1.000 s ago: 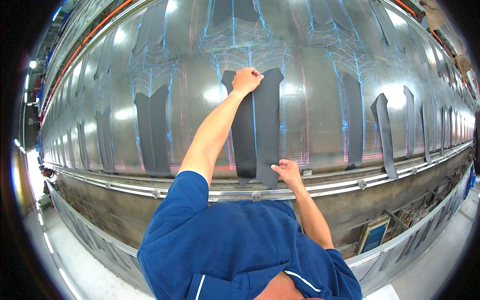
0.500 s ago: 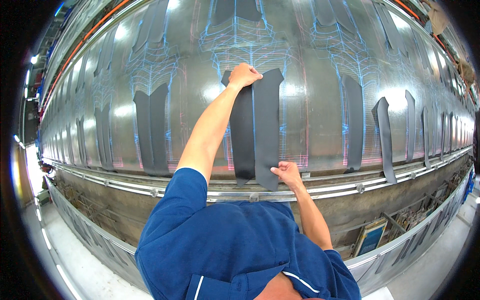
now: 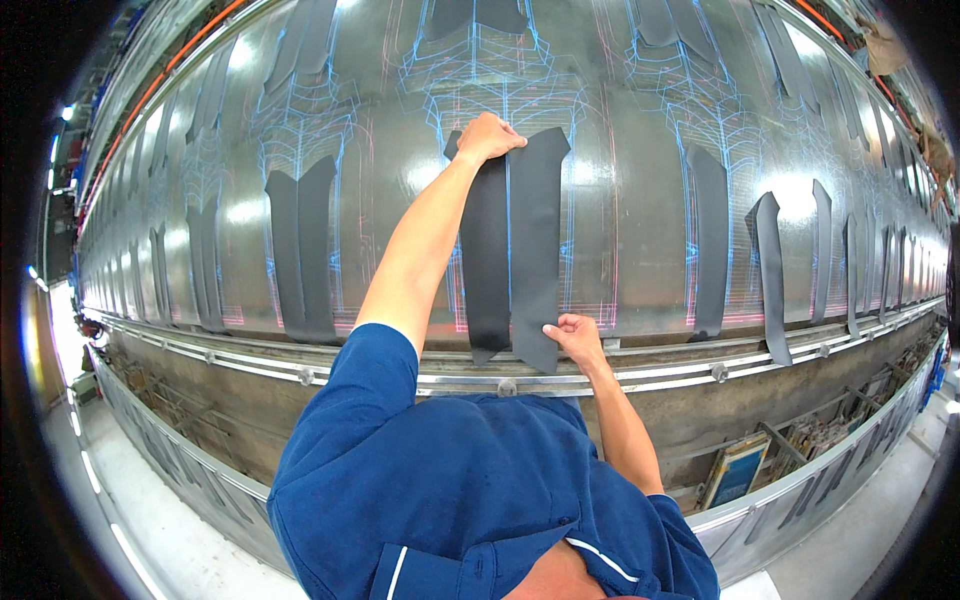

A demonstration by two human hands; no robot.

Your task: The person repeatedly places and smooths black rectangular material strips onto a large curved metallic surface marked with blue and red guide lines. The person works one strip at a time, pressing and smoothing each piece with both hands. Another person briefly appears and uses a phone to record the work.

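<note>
Two long dark-grey fabric panels lie side by side on the glossy metal table (image 3: 634,200), the left panel (image 3: 483,260) darker than the right one (image 3: 536,240). Blue and pink lines show on the table around them. My left hand (image 3: 492,140) is closed in a pinch at the upper inner corner of the right panel, over the top of the left panel and hiding part of it. My right hand (image 3: 571,335) pinches the lower outer edge of the right panel near the table's front, thumb on its face.
More grey pieces (image 3: 302,250) lie in rows along the table to both sides and farther back; one (image 3: 771,275) hangs over the front rail. A metal rail (image 3: 652,374) runs along the front edge, with a trough-like space and framed screens (image 3: 737,470) below it.
Both hands and the panels sit slightly higher in the picture than half a second ago. Both hands remain at the same spots on the panels.
</note>
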